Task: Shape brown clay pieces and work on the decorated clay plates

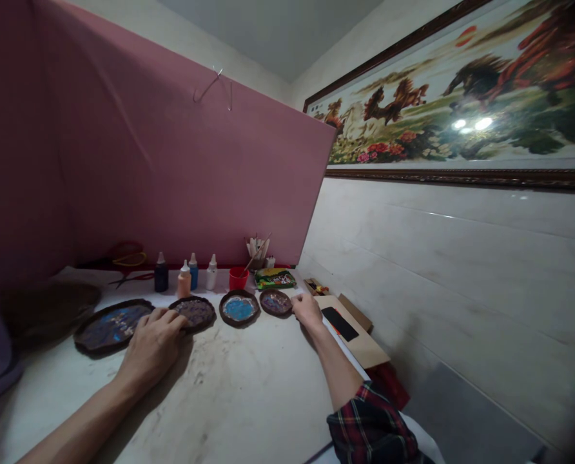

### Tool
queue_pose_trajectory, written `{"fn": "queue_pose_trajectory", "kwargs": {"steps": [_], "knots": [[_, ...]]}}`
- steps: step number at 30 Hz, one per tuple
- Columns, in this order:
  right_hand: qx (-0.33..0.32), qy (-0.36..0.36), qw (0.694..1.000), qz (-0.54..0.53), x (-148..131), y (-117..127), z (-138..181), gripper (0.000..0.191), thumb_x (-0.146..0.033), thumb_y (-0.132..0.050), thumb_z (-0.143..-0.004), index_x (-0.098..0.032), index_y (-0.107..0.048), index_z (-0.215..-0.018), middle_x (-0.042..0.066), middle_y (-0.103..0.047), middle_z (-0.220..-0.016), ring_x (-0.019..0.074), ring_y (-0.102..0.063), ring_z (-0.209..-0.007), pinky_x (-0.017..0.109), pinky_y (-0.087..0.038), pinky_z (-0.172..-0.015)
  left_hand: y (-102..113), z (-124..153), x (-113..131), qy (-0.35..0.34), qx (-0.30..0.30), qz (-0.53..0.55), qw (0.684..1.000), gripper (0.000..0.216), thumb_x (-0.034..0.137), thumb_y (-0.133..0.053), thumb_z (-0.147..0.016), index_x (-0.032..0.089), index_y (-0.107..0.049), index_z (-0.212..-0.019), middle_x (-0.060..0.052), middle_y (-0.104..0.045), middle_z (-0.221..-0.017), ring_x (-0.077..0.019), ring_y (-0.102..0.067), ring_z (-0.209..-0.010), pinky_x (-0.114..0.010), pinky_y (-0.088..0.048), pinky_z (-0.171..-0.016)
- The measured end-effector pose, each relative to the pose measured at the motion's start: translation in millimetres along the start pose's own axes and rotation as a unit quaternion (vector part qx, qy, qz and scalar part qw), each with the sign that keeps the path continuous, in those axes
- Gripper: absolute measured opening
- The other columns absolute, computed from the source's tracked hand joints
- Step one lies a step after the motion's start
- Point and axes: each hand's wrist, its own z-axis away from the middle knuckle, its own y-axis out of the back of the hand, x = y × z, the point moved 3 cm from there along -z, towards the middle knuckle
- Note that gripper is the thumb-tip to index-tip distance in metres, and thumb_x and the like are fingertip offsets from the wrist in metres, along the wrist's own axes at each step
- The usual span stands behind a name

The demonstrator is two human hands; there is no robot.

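Four dark-rimmed, round painted dishes lie in a row on the white-covered table. My left hand (156, 341) is closed, its bent fingertips at the near left edge of the purple-brown dish (195, 312); the thumb is hidden. Just left of that hand lies the largest dish (107, 328), with blue and pale patches. My right hand (308, 311) is closed at the right rim of the smallest dish (274, 302), which has a mottled purple face. Between the two held dishes lies a blue-centred dish (239, 309), untouched.
Behind the dishes stand a dark paint bottle (160, 276), an orange one (184, 282), a blue one (193, 274), a white one (211, 276) and a red cup (238, 278) with a brush. A green packet (274, 279), scissors (131, 278) and cardboard (360, 341) lie around.
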Motion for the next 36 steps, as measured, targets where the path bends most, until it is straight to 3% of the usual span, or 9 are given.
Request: {"fn": "queue_pose_trajectory", "kwargs": {"steps": [6, 16, 27, 32, 36], "knots": [[-0.034, 0.007, 0.997, -0.065, 6.2, -10.4, -6.6, 0.025, -0.032, -0.053, -0.092, -0.013, -0.057, -0.108, 0.006, -0.062, -0.100, 0.0149, -0.062, -0.081, 0.032, -0.054, -0.070, 1.5, 0.3, 1.4, 0.000, -0.002, 0.003, 1.000, 0.028, 0.016, -0.042, -0.083, 0.020, -0.069, -0.088, -0.008, -0.068, -0.092, -0.0290, -0.052, -0.098, -0.041, -0.037, -0.083], [-0.007, 0.007, 0.994, -0.108, 9.9, -14.8, -15.3, 0.027, -0.033, -0.052, -0.092, -0.013, -0.057, -0.109, 0.006, -0.062, -0.101, 0.0155, -0.062, -0.083, 0.033, -0.054, -0.072, 3.4, 0.9, 3.4, 0.000, -0.005, 0.000, 1.000, 0.028, 0.016, -0.041, -0.083, 0.020, -0.069, -0.086, -0.008, -0.068, -0.092, -0.0290, -0.052, -0.097, -0.041, -0.037, -0.083], [0.118, -0.014, 0.988, -0.099, 10.6, 6.8, -9.4, 0.033, -0.043, -0.046, -0.093, -0.014, -0.060, -0.096, 0.002, -0.067, -0.079, 0.0124, -0.062, -0.065, 0.029, -0.051, -0.064, 4.4, 0.8, 3.5, 0.002, 0.005, 0.006, 1.000, 0.029, 0.013, -0.042, -0.082, 0.020, -0.070, -0.086, -0.009, -0.068, -0.092, -0.0296, -0.052, -0.098, -0.041, -0.038, -0.080], [0.161, -0.013, 0.984, -0.077, 10.1, 9.6, -5.6, 0.034, -0.048, -0.049, -0.085, -0.017, -0.060, -0.095, 0.005, -0.071, -0.078, 0.0181, -0.065, -0.069, 0.026, -0.047, -0.058, 8.3, 1.0, 6.8, 0.001, 0.003, -0.007, 1.000, 0.027, 0.014, -0.042, -0.082, 0.019, -0.069, -0.085, -0.009, -0.068, -0.090, -0.0294, -0.052, -0.097, -0.041, -0.038, -0.080], [0.158, 0.022, 0.986, -0.049, 5.2, 8.7, -2.8, 0.028, -0.042, -0.049, -0.086, -0.017, -0.062, -0.090, 0.006, -0.071, -0.084, 0.0189, -0.066, -0.078, 0.026, -0.047, -0.065, 9.5, 0.9, 7.5, 0.003, 0.005, -0.010, 1.000, 0.028, 0.015, -0.041, -0.083, 0.018, -0.068, -0.085, -0.010, -0.067, -0.092, -0.0298, -0.052, -0.098, -0.041, -0.038, -0.080]]}}
